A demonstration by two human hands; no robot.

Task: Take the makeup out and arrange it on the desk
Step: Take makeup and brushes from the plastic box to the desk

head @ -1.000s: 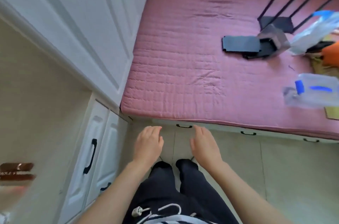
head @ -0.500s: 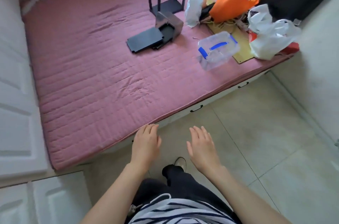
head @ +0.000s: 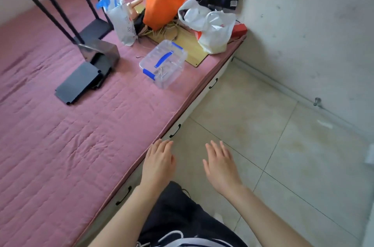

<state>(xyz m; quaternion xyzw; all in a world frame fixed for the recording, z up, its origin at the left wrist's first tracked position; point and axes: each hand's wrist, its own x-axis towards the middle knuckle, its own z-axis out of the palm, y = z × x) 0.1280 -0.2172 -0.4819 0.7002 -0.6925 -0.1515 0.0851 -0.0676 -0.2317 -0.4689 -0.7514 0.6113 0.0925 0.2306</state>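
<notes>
A clear plastic box (head: 163, 63) with a blue handle and blue clips lies on the pink mattress (head: 60, 135), lid shut, with small thin items inside that I cannot identify. My left hand (head: 158, 162) hovers palm down over the mattress edge, fingers apart and holding nothing. My right hand (head: 220, 163) hovers palm down over the floor tiles, also holding nothing. Both hands are well short of the box. No makeup can be made out.
Behind the box stand an orange bag (head: 162, 1), a white plastic bag (head: 212, 26), a clear bag (head: 121, 18) and a wooden board (head: 192, 48). A black metal stand (head: 85, 64) rests on the mattress. Drawers with black handles (head: 175, 131) run under the bed. A grey wall (head: 313, 34) bounds the right.
The view has swung right, away from the white cabinets toward the bed's far corner. The box and bags now sit ahead. Both hands stay out in front, holding nothing.
</notes>
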